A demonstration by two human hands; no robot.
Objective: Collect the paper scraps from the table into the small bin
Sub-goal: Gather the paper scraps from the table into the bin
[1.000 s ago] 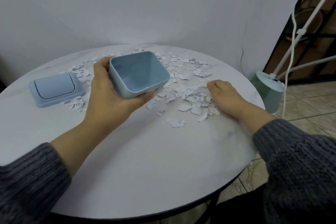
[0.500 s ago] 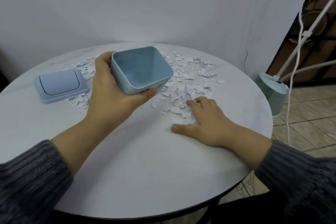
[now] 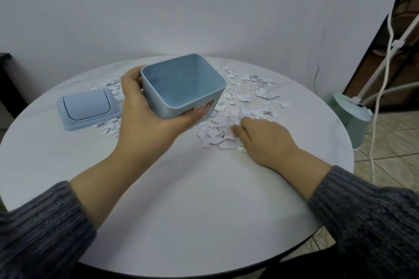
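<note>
Gathering barely begun | small bin [image 3: 183,88] is gripped by the left hand [image 3: 145,124], held tilted above the table [image 3: 181,188], seemingly empty | paper scraps [image 3: 244,97] are left scattered behind it | right hand [image 3: 265,140] is curled loosely onto the pile; whether any are pinched cannot be told

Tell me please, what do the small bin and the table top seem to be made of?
The small bin looks like matte light-blue plastic: thin smooth walls, rounded moulded corners. The table top looks like white marble or a marble-print laminate, judging by faint grey veins and a soft sheen; which one cannot be told.
</note>
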